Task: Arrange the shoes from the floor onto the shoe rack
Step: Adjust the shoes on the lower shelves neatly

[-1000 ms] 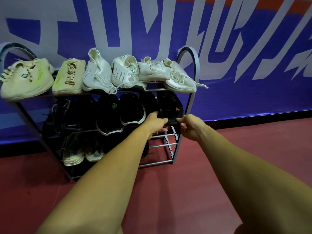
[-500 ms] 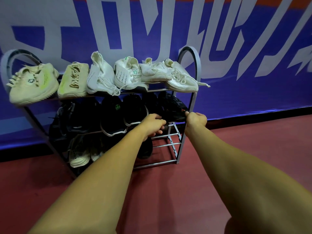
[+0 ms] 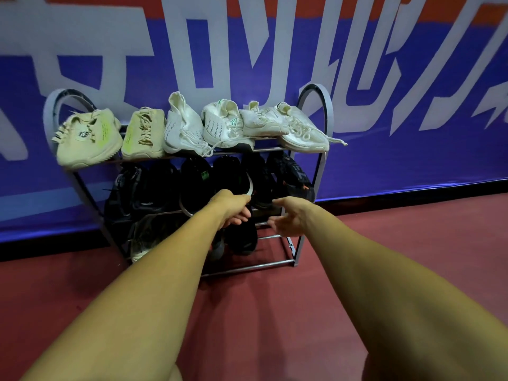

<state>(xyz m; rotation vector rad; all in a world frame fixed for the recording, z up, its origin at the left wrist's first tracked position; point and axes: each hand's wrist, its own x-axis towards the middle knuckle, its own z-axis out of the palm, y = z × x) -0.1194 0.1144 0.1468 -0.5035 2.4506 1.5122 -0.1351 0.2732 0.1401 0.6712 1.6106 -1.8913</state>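
- A grey metal shoe rack (image 3: pixel 247 268) with three tiers and arched sides is seen toward 12 o'clock from the middle of the view. It is set on a red floor (image 3: pixel 275 312) against a blue banner (image 3: pixel 384 133) with large pale lettering.
- Six light shoes are lined up on the top tier. Two beige shoes (image 3: pixel 88 138) are placed toward the 9 o'clock end and four white shoes (image 3: pixel 225 125) toward the 3 o'clock end. A lace of the last white one is hung past the rack's side at 3 o'clock.
- The middle tier is packed side by side with black shoes (image 3: pixel 291 174).
- On the bottom tier a pale shoe (image 3: pixel 143 240) is placed toward the 9 o'clock end, partly in shadow. A black shoe (image 3: pixel 244 237) is stood near the middle of that tier.
- The left hand (image 3: pixel 233 207) is stretched out to the front of the middle tier. Its fingers are curled downward at the top of the black shoe on the bottom tier. Whether that shoe is grasped or only touched cannot be told.
- The right hand (image 3: pixel 291 218) is held just at 3 o'clock of the left hand, apart from it. Its fingers are loosely spread and its palm is turned toward 9 o'clock. Nothing is held in it.
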